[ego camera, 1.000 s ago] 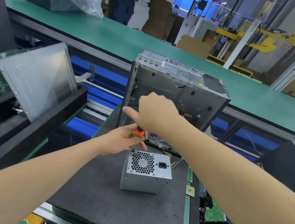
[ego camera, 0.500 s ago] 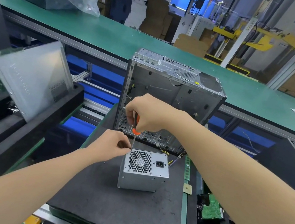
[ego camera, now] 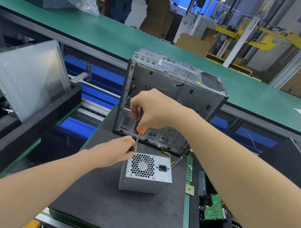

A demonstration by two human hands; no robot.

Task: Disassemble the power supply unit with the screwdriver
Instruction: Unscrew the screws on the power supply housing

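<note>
Right hand (ego camera: 152,110) curled round the handle of an upright orange-collared screwdriver (ego camera: 138,137); left hand (ego camera: 116,153) pinching its shaft at the top left corner of the power supply unit (ego camera: 146,173), mid dark surface (ego camera: 109,207); open computer case (ego camera: 170,101) at the far edge

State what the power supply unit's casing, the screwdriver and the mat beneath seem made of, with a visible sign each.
The power supply unit: probably bare sheet steel, dull grey sheen, punched honeycomb vent. The screwdriver: orange handle looks like glossy plastic; thin shaft looks metal. The mat: dark grey, matt, likely foam or rubber; which, the view leaves open.
</note>
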